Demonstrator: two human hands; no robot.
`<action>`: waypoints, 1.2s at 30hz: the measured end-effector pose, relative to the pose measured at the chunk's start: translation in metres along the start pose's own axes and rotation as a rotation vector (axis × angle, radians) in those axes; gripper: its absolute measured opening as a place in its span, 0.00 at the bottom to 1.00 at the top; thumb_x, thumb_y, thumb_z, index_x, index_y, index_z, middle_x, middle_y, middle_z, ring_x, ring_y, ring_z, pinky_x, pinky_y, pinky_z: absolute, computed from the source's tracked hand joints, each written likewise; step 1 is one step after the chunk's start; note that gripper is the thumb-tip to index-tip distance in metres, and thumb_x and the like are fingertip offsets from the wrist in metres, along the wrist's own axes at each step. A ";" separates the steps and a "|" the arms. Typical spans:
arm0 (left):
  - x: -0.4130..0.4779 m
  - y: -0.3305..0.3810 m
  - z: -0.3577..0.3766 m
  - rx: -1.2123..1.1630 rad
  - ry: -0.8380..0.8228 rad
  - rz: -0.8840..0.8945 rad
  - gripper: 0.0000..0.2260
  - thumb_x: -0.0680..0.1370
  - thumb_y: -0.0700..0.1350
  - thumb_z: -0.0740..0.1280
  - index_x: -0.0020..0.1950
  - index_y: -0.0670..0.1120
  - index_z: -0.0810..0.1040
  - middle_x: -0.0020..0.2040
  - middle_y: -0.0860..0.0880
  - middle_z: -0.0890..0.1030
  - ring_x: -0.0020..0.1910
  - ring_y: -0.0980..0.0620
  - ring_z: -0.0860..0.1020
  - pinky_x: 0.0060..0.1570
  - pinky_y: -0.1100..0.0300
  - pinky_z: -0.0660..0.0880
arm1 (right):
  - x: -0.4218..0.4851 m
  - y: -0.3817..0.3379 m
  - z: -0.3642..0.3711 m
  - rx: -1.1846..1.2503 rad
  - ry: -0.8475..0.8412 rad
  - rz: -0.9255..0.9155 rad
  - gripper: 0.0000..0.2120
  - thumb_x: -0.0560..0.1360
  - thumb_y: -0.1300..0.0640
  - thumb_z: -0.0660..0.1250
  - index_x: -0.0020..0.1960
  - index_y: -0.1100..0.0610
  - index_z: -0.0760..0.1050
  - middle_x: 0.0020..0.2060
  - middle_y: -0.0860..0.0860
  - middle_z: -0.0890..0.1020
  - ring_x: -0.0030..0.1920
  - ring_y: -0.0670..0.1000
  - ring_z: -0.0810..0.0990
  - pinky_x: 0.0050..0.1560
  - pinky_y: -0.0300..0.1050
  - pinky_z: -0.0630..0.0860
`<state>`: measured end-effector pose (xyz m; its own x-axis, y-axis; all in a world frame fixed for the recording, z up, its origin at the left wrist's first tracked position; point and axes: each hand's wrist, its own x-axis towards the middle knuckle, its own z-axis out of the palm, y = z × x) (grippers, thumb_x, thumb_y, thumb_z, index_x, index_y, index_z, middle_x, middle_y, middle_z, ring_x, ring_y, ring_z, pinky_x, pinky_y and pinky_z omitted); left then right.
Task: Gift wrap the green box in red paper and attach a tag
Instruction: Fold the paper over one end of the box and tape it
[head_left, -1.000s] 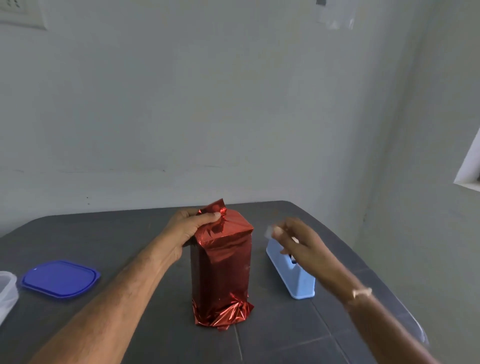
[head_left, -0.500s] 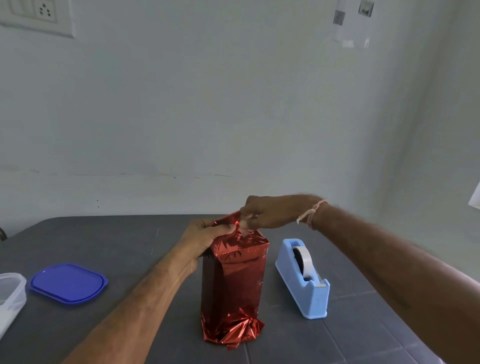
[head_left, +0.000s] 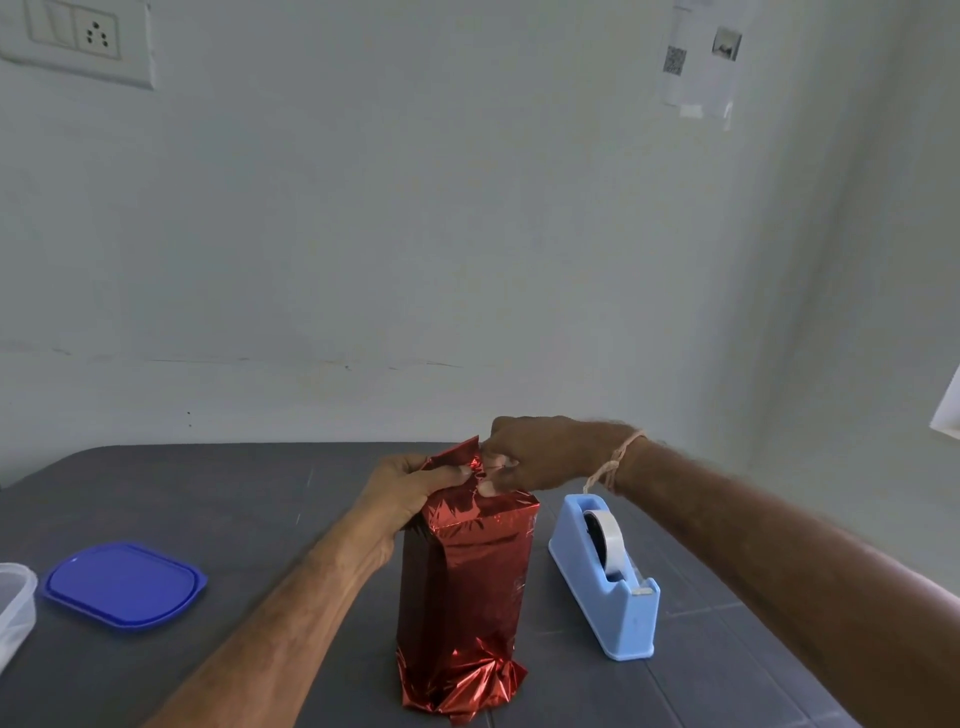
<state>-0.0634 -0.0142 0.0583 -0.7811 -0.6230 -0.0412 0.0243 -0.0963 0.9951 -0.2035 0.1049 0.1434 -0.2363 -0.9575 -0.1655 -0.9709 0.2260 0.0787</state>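
The box, fully covered in shiny red paper, stands upright in the middle of the dark grey table; no green shows. My left hand grips the gathered paper at the top left of the box. My right hand reaches in from the right and pinches the folded paper at the top, fingertips pressed down where a small pale strip, perhaps tape, shows. No tag is in view.
A light blue tape dispenser with a white roll stands just right of the box. A blue plastic lid lies at the left, with a clear container at the left edge. A white wall rises behind the table.
My right hand moved from beside the tape dispenser, holding a small pale piece, over to the top of the box, where it now presses on the folded paper. My left hand kept its hold.
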 end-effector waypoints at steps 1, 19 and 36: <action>0.000 0.000 0.000 0.000 -0.002 -0.002 0.11 0.72 0.40 0.78 0.51 0.37 0.86 0.40 0.41 0.87 0.31 0.51 0.84 0.30 0.63 0.79 | 0.000 -0.001 -0.002 -0.017 -0.004 0.010 0.18 0.81 0.40 0.65 0.58 0.54 0.78 0.55 0.49 0.75 0.53 0.51 0.77 0.54 0.49 0.75; -0.003 0.001 0.001 0.039 0.007 0.003 0.11 0.72 0.43 0.79 0.51 0.40 0.86 0.41 0.43 0.88 0.34 0.51 0.85 0.34 0.62 0.79 | 0.000 0.012 0.001 -0.038 0.022 0.200 0.33 0.70 0.23 0.64 0.54 0.52 0.77 0.52 0.48 0.82 0.51 0.52 0.80 0.50 0.49 0.75; -0.008 0.002 0.002 0.018 0.018 0.015 0.08 0.74 0.43 0.77 0.49 0.41 0.86 0.41 0.42 0.88 0.34 0.52 0.85 0.30 0.65 0.78 | -0.019 0.005 0.041 0.890 0.098 0.381 0.26 0.71 0.33 0.73 0.56 0.53 0.79 0.47 0.45 0.83 0.50 0.47 0.81 0.58 0.53 0.81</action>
<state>-0.0581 -0.0079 0.0607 -0.7694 -0.6381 -0.0282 0.0243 -0.0734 0.9970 -0.2058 0.1313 0.1067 -0.5751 -0.7939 -0.1975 -0.5132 0.5381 -0.6687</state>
